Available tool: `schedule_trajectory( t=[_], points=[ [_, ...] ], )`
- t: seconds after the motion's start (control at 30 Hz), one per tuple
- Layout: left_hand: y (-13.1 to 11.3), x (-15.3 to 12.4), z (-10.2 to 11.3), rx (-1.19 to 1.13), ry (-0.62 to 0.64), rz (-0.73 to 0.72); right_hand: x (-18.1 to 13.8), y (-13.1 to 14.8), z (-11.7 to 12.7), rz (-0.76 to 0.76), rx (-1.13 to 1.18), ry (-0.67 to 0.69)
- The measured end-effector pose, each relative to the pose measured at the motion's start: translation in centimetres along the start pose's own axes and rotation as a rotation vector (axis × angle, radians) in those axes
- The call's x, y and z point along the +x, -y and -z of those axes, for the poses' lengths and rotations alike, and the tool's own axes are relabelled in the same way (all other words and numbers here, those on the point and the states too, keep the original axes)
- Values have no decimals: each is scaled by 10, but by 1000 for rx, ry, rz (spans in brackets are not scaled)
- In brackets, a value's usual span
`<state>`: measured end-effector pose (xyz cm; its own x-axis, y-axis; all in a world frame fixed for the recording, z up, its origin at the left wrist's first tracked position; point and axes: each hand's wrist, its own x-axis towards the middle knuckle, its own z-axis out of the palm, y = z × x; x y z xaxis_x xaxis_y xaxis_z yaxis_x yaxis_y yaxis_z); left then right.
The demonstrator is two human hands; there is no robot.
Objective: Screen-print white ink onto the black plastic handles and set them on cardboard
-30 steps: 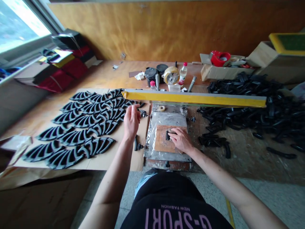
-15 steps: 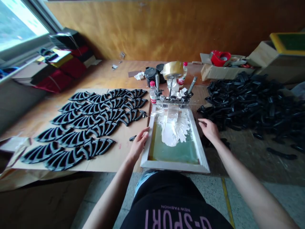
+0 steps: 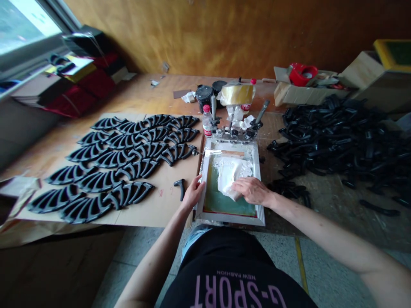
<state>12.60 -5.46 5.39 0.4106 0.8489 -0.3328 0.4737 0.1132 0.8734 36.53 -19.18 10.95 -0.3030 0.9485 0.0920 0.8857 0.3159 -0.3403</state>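
Note:
A white-framed printing screen (image 3: 261,188) lies flat on the bench in front of me, green mesh smeared with white ink (image 3: 229,169). My left hand (image 3: 194,192) grips the frame's left edge, fingers curled over it. My right hand (image 3: 252,190) rests on the mesh over the white ink, fingers closed on a squeegee that is mostly hidden under the hand. A single black part (image 3: 180,186) lies on the cardboard just left of the frame.
Rows of black fin-shaped parts (image 3: 128,158) cover a cardboard sheet (image 3: 150,211) at left. A big heap of black parts (image 3: 340,137) fills the right. Behind the screen stand a small bottle (image 3: 207,125), black jars (image 3: 204,95) and a tape roll (image 3: 236,93).
The screen frame, raised a second ago, has come down flat. My left hand moved from the fin parts to the frame's left edge; my right hand moved onto the mesh.

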Motion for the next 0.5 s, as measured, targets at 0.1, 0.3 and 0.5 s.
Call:
schedule_trajectory(
  t=[0.1, 0.3, 0.5],
  points=[
    [2, 1, 0, 22, 4, -2, 0, 2, 7, -50, -53, 1],
    [-1, 0, 1, -9, 14, -20, -2, 16, -16, -65, -183, -133],
    [-21, -11, 7, -78, 56, 1, 30, 3, 16, -244, -44, -219]
  ],
)
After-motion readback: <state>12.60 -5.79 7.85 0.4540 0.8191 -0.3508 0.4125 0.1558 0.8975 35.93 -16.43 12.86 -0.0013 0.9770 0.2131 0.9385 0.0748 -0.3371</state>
